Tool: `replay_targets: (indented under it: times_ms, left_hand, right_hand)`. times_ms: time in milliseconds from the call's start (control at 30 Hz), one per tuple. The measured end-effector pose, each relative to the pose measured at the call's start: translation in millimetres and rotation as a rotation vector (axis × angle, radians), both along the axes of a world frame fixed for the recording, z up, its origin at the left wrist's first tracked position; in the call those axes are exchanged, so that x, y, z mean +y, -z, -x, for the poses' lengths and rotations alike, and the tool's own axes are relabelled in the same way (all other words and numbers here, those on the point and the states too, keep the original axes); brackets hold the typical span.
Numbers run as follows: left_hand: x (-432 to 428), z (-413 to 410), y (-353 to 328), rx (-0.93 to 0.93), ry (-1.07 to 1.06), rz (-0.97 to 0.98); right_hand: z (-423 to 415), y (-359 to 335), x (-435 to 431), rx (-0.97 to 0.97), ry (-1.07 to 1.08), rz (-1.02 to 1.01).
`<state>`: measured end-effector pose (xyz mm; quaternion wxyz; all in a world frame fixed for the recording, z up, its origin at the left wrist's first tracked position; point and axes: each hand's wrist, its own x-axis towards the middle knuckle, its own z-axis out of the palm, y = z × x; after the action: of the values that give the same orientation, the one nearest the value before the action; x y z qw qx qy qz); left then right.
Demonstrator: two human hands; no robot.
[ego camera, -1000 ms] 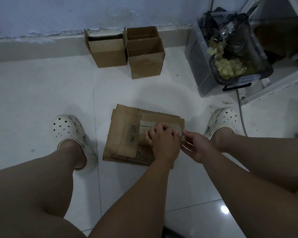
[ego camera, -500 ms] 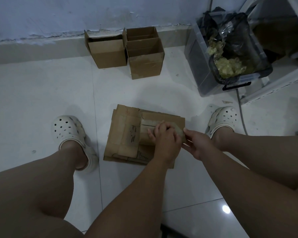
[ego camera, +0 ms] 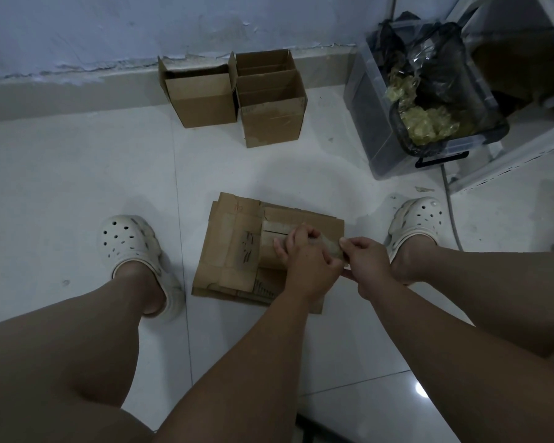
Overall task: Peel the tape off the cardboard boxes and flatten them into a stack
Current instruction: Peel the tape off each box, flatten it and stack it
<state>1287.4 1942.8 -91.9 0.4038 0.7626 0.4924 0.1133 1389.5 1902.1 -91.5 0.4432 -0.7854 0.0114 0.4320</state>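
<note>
The step in hand looks like peeling tape from the end of a small cardboard box (ego camera: 271,251). To do it well, I'd say the holding hand should keep the box pinned so it cannot twist. The other should draw the strip back low and slowly along the board, so it comes off whole and does not tear the paper face.

The left hand (ego camera: 304,260) is curled over the top of the box, grasping it. The right hand (ego camera: 365,263) meets the box's right end with thumb and fingers pinched together. I cannot tell whether tape lies between them.

The box sits just above or on a stack of flattened cardboard (ego camera: 231,251) lying on the floor between the person's feet. Farther off, two upright open boxes (ego camera: 202,100) stand side by side against the wall, not yet flattened. To their right, a clear storage bin (ego camera: 368,129) holds crumpled wads of tape (ego camera: 429,123).
</note>
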Motion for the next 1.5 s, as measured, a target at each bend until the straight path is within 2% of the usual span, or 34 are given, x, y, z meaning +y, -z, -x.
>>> replay_targets:
  times_ms: [167, 433, 500, 633, 733, 833, 933, 1033, 1200, 1333, 1500]
  left_hand:
    - [-10, 7, 2, -0.023, 0.131, -0.004]
    - [6, 21, -5, -0.109, 0.045, 0.113]
    - [2, 20, -8, -0.130, 0.000, 0.126]
    - [-1, 19, -18, -0.191, -0.093, 0.172]
    - [-6, 20, -19, -0.141, -0.077, 0.081]
    - [-12, 20, -13, -0.109, -0.140, -0.008]
    - [-14, 20, -11, -0.115, -0.248, 0.052]
    - [-14, 18, -10, -0.025, -0.279, 0.069]
    - [-20, 20, -9, 0.059, -0.363, -0.059]
    - [-36, 20, -9, 0.073, -0.408, -0.117]
    - [-37, 19, -13, 0.067, -0.413, -0.027]
  right_hand:
    - [-3, 7, -6, -0.091, -0.006, 0.018]
    - [8, 5, 5, -0.163, -0.154, -0.015]
    - [11, 4, 4, -0.106, -0.197, -0.019]
    - [14, 0, -3, 0.152, -0.165, -0.147]
    - [12, -2, -7, 0.253, -0.114, -0.164]
    - [11, -2, -11, 0.265, -0.103, -0.152]
    - [11, -3, -10, 0.245, -0.149, -0.099]
    - [10, -2, -8, 0.263, -0.172, -0.057]
    - [12, 0, -8, 0.309, -0.233, -0.060]
    - [17, 2, -2, 0.185, -0.224, -0.097]
    - [20, 2, 4, -0.103, -0.405, -0.045]
